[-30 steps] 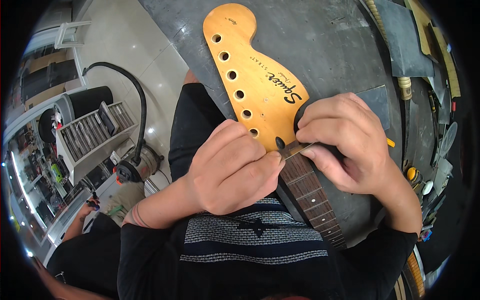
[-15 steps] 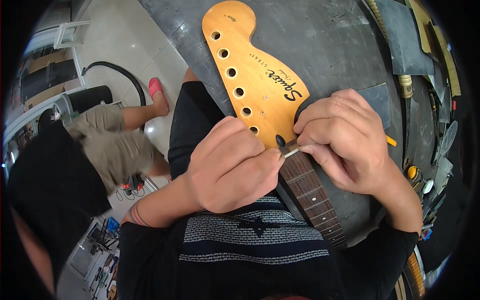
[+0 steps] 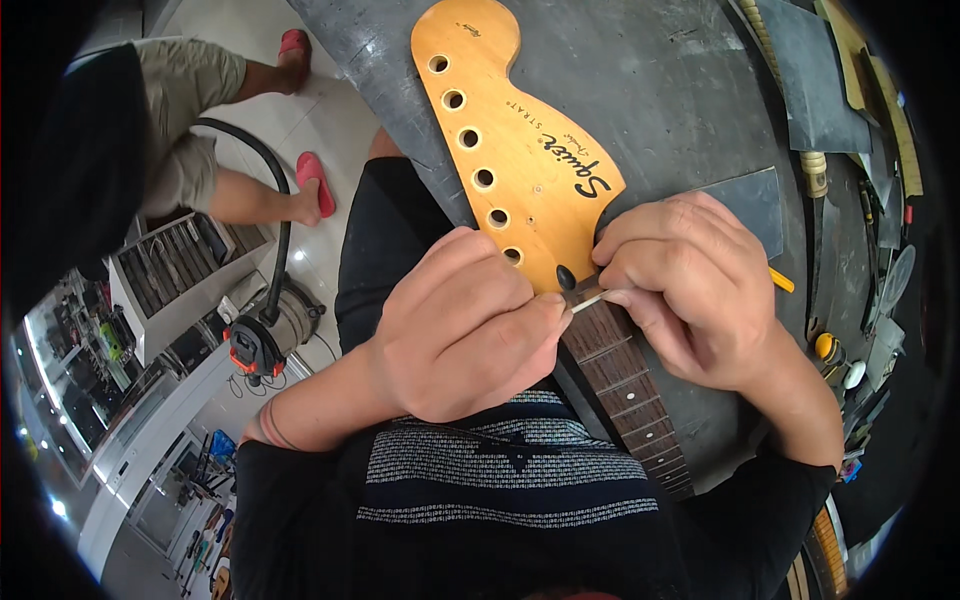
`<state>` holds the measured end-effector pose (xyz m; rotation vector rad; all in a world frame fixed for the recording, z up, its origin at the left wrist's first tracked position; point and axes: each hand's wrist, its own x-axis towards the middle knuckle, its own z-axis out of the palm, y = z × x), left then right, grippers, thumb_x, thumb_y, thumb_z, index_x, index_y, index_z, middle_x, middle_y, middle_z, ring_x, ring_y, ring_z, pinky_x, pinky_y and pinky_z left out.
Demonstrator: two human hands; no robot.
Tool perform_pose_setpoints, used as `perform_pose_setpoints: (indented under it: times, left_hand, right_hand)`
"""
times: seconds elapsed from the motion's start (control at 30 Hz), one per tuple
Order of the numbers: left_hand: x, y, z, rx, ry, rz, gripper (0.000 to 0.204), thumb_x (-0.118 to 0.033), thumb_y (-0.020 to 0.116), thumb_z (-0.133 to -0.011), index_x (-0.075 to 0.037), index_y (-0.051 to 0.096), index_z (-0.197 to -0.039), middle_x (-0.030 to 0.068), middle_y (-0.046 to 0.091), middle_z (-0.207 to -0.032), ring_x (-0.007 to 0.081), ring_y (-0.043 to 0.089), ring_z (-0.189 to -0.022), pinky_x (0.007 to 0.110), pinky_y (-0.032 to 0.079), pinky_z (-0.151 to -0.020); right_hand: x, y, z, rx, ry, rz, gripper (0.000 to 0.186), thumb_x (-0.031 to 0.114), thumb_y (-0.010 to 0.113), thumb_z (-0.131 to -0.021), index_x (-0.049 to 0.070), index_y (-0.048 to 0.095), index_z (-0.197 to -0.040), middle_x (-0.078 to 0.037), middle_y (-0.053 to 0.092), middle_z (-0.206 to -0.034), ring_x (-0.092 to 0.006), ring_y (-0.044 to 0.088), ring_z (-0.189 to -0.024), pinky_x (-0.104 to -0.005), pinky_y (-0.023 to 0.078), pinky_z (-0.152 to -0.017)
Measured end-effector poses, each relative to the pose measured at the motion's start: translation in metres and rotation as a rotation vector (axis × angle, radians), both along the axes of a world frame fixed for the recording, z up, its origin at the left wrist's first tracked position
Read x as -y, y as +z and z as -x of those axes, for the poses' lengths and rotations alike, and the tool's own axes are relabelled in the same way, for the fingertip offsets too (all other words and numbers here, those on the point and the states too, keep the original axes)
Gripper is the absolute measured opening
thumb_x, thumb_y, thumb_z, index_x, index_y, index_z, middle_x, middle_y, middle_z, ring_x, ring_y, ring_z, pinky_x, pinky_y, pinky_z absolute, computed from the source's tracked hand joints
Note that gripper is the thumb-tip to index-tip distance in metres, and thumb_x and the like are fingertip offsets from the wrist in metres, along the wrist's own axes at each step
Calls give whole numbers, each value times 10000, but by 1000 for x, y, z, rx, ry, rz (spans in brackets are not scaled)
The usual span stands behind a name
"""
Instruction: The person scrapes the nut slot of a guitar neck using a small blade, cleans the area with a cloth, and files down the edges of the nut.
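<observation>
A guitar neck lies on the grey bench with its light-wood headstock (image 3: 535,215) pointing away from me. Several tuner holes run down its left edge, and a black oval opening (image 3: 566,277) sits at its base. Across the top of the dark fretboard (image 3: 625,390) is a thin white guitar nut (image 3: 590,302). My left hand (image 3: 470,340) pinches the left end of this nut between thumb and finger. At its right end, the thumb and fingers of my right hand (image 3: 695,285) are closed on it. Fingers partly cover both ends, so how it seats is hidden.
A dark flat sheet (image 3: 750,205) and a yellow stick (image 3: 782,281) lie beyond my right hand. Files and other tools (image 3: 815,230) line the bench's right side. On the floor at left are a vacuum cleaner (image 3: 270,335) with a black hose and another person's legs (image 3: 240,185).
The other person has moved farther away at left, uncovering the vacuum cleaner. The headstock has shifted very slightly right and away from me. Both hands keep hold of the nut, which is tilted slightly differently.
</observation>
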<state>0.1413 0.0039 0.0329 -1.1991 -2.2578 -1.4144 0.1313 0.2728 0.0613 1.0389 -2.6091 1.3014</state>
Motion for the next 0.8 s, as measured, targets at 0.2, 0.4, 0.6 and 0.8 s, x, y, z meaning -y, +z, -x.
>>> perform_pose_setpoints:
  times: [0.2, 0.4, 0.6, 0.8]
  left_hand:
    - [3, 3, 1, 13, 9, 20, 358, 87, 893, -811, 1, 749, -1126, 82, 681, -901, 242, 618, -692, 404, 533, -647]
    - [3, 1, -3, 2, 11, -8, 338, 86, 873, -806, -1, 738, -1104, 71, 655, -853, 241, 603, -673, 403, 526, -641]
    - [2, 1, -6, -5, 7, -12, 335, 76, 876, -804, 13, 731, -1099, 71, 644, -843, 242, 594, -667, 401, 518, -633]
    - [0, -3, -4, -23, 28, -21, 312, 63, 879, -823, 17, 733, -1095, 71, 639, -838, 240, 590, -665, 398, 513, -626]
  right_hand:
    - [-4, 4, 5, 43, 30, -12, 216, 26, 860, -885, 66, 715, -1040, -106, 791, -1052, -302, 783, -919, -424, 576, -790]
    - [-3, 1, 6, 41, 68, 25, 214, 62, 870, -890, 75, 723, -1046, -114, 792, -1112, -331, 777, -987, -445, 585, -839]
    - [-3, 3, 5, 37, 90, -10, 212, 82, 870, -894, 86, 728, -1050, -95, 789, -1119, -335, 770, -1013, -450, 583, -864]
    - [2, 4, 1, 47, 36, -40, 204, 80, 867, -895, 89, 720, -1037, -89, 796, -1106, -332, 774, -1009, -449, 582, -860]
